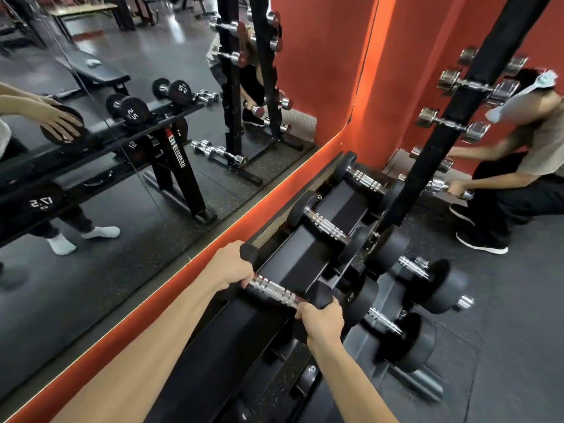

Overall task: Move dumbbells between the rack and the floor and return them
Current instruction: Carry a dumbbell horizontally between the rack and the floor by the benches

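- left hand (232, 268) and right hand (322, 320): each grip closed on the dumbbell (282, 293) handle.
- handle axis: 10-to-4 o'clock, across the rack (232, 346) top rail.

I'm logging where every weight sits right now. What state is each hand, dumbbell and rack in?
Left hand: closed on the chrome handle.
Right hand: closed on the same handle.
Small black hex dumbbell: gripped over the upper shelf.
Two black round dumbbells: racked on the upper shelf.
Black two-tier rack: partly filled.
Black upright rack: holding chrome dumbbells.
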`<state>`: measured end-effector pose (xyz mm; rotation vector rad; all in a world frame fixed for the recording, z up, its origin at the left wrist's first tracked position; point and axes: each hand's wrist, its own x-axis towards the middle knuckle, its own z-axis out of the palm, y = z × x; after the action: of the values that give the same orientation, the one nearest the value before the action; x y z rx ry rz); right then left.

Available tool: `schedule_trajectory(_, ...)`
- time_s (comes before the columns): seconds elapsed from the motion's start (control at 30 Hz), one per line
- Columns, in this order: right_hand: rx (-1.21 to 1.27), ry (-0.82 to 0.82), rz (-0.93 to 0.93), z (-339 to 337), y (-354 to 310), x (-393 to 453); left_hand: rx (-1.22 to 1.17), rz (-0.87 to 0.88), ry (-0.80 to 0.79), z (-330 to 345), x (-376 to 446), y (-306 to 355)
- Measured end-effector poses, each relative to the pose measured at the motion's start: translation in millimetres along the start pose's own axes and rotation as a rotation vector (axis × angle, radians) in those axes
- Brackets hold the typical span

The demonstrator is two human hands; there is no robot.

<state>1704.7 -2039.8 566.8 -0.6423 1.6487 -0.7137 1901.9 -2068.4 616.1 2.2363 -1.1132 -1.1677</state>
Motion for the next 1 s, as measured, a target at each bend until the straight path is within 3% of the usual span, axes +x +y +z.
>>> schedule_trajectory(0.27,0.038,-0.019,0.072,7.4,13.8,0.6,0.084,-0.009,-0.050,2.5,8.9,-0.1)
schedule_trajectory(0.8,0.003,-0.131,0.162,6.4,13.2,16.9,0.343,0.049,0.119,15.4,3.1,-1.4)
schedule_trajectory(1.0,-0.017,-0.156,0.033,1.9,9.2,5.9,0.430,0.081,0.159,13.4,-26.6,8.7)
